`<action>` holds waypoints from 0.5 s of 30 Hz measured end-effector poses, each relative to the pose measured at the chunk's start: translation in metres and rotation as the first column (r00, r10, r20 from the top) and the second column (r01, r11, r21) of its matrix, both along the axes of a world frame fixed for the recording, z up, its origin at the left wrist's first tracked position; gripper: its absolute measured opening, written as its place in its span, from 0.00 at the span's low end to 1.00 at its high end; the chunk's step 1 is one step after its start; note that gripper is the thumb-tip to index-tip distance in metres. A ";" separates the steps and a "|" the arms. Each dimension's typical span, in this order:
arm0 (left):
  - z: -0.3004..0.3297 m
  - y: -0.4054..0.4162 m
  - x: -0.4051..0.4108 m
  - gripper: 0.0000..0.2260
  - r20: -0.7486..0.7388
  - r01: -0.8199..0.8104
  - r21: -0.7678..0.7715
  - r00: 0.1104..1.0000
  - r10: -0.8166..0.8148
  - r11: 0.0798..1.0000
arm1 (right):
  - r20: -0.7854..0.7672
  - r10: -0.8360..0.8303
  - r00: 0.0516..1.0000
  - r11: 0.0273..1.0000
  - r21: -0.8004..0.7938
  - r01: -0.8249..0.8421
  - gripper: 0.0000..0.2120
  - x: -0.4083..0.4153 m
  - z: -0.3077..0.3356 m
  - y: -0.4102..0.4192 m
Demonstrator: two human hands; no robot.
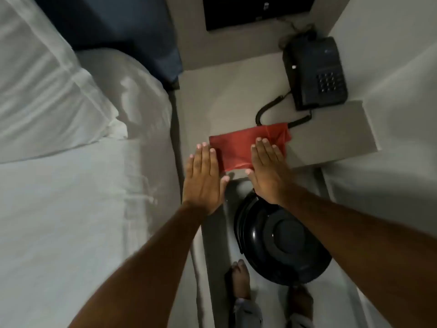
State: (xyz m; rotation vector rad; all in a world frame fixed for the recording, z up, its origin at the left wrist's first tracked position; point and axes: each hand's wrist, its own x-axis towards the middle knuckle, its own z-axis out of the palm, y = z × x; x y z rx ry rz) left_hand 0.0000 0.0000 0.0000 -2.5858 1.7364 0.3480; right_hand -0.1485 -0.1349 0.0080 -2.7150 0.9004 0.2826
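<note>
The folded red fabric cloth (236, 150) lies on the grey table (224, 102). My right hand (267, 171) presses flat on its right half, fingers straight. My left hand (203, 178), flat and holding nothing, sits just beside its left edge. The cloth's long axis runs left to right, its right end nearest the black corded telephone (314, 72)

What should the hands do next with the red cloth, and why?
Probably slide the left hand onto the red cloth and smooth it flat. The right hand lies flat on its right side, the left hand sits flat at its left edge, and the far right corner looks bunched by the phone cord.
</note>
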 end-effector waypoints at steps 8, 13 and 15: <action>0.001 -0.075 0.034 0.29 -0.137 -0.118 -0.163 0.986 0.096 0.980 | -0.045 -0.086 0.995 0.984 0.153 0.092 0.42 -0.003 -0.023 0.005; 0.011 -0.116 0.039 0.14 -0.165 -0.083 0.166 0.980 0.111 0.983 | -0.024 -0.044 0.999 0.989 0.141 0.047 0.39 -0.007 -0.026 -0.003; 0.021 -0.120 0.030 0.12 -0.301 -0.108 0.241 0.936 0.180 0.965 | -0.041 -0.023 0.999 0.992 0.125 0.028 0.45 -0.008 -0.024 -0.006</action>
